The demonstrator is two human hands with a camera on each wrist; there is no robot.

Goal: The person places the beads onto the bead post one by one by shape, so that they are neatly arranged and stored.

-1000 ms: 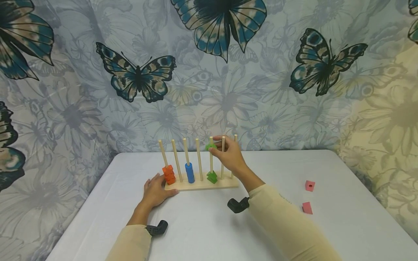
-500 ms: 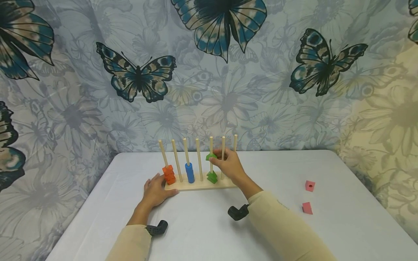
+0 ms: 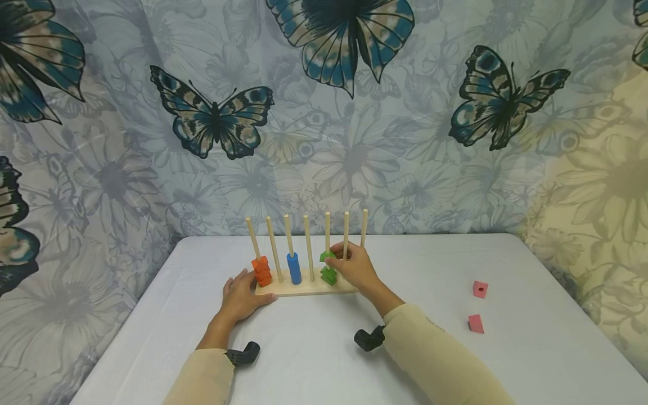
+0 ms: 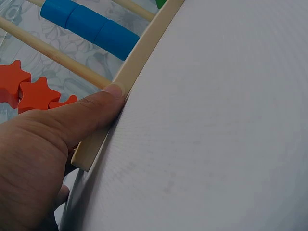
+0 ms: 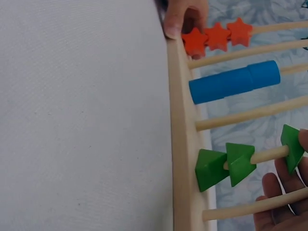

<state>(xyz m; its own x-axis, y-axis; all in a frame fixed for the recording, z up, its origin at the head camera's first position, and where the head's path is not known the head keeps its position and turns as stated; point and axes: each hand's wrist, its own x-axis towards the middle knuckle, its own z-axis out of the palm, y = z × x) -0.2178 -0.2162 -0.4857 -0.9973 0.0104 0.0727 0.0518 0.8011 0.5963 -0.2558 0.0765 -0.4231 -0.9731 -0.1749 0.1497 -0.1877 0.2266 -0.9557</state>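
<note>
A wooden peg stand [image 3: 304, 289] with several upright pegs sits toward the back of the table. At its left end, my left hand [image 3: 241, 298] grips the base, the thumb [image 4: 98, 108] lying along the front edge. My right hand [image 3: 359, 267] pinches a green triangular block [image 5: 291, 148] threaded on a peg. Below it on that peg sit two more green triangular blocks [image 5: 240, 163], with a gap between them and the held one. Orange star blocks [image 3: 262, 271] are stacked on the leftmost peg, and blue cylinders [image 3: 294, 269] on the third.
Two pink blocks [image 3: 480, 289] lie apart on the right of the white-covered table [image 3: 304, 360], one showing a hole. Behind the table hangs a butterfly-patterned cloth [image 3: 354, 157]. Bare pegs [image 3: 308, 247] stand between the stacks.
My right hand has slid the green triangular block down the peg, from near the top to just above the two lower ones. The left hand has stayed in place.
</note>
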